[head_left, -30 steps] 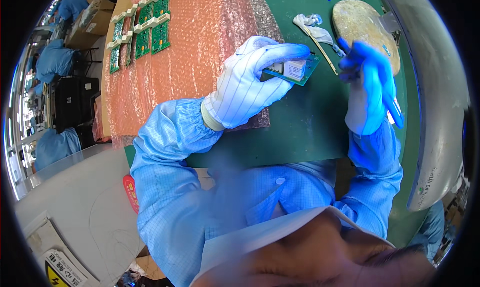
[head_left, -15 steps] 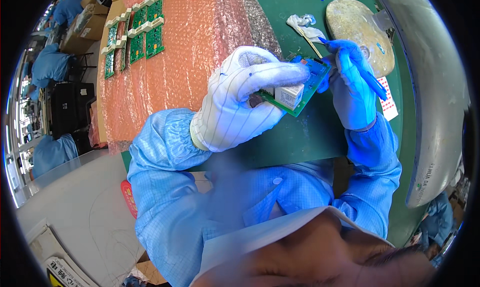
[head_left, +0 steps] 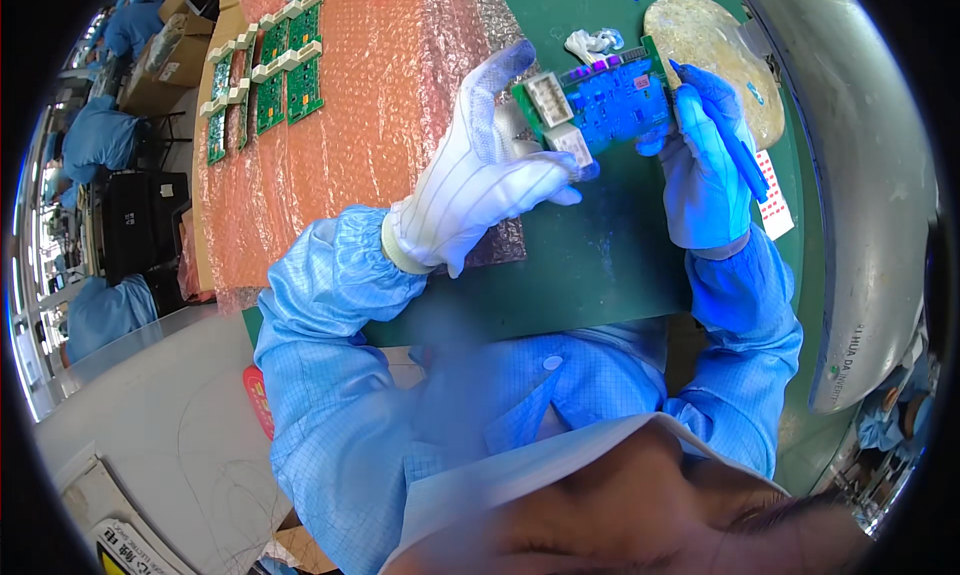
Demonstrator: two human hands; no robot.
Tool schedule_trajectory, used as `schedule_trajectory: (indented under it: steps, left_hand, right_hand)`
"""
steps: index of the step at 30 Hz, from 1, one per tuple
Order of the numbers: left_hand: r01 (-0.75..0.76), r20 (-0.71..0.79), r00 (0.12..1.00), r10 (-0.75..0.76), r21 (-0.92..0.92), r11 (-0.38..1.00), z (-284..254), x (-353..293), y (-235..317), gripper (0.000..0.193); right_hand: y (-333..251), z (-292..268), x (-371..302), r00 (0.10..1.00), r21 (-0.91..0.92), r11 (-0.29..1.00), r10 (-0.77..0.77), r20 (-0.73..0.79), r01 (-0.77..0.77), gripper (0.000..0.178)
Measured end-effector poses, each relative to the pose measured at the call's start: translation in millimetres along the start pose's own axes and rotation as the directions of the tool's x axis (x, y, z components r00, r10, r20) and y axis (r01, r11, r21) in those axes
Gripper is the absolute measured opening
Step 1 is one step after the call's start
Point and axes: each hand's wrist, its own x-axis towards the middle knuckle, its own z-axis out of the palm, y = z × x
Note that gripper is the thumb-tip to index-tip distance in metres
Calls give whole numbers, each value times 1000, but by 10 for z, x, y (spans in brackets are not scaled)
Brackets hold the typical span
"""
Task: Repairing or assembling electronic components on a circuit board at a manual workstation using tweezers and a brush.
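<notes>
A green circuit board (head_left: 620, 105) with white block-shaped parts at its left end is held up over the green table, its face lit blue. My right hand (head_left: 708, 165), in a striped white glove, pinches the board's right edge and also holds a blue pen (head_left: 738, 157) slanting across the fingers. My left hand (head_left: 475, 155), gloved likewise, stands open at the board's left end. Its upper finger points up, apart from the board, while the lower fingers reach under the white parts; whether they touch is hard to tell.
Several similar boards (head_left: 305, 80) lie on pink bubble wrap (head_left: 365, 155) at the left. Behind the held board are a crumpled white wipe (head_left: 592, 45) and a stone-like slab (head_left: 700, 35). A red-marked label sheet (head_left: 774, 200) and a large grey curved housing (head_left: 875, 205) are at the right.
My left hand has let go of the board and spread its fingers, moving slightly left. The board has turned, with its white-part end now raised toward the left. The right hand still holds it.
</notes>
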Motion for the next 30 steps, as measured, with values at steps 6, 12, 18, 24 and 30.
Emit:
schedule_trajectory:
  steps: [6, 12, 18, 24, 30]
  left_hand:
    - [-49, -3, 999, 49, 10, 999, -85, 4, 17, 78]
    - [-49, 4, 999, 49, 38, 998, -127, 9, 30, 76]
    - [-78, -33, 996, 81, 81, 994, -81, 35, 8, 74]
    - [-44, -23, 999, 50, 187, 981, -39, 3, 8, 76]
    - [2, -57, 998, 15, 278, 961, 63, 1, 43, 76]
  right_hand:
    - [-44, -13, 5, 921, -493, 779, -343, 183, 388, 30]
    - [-143, -6, -6, 976, -512, 830, -191, 109, 220, 30]
    - [-137, -136, -52, 925, -347, 875, -377, -45, 339, 31]
    - [-130, -174, -147, 896, -601, 710, -443, 24, 367, 29]
    - [-222, -307, -103, 847, -582, 624, -461, 264, 521, 25]
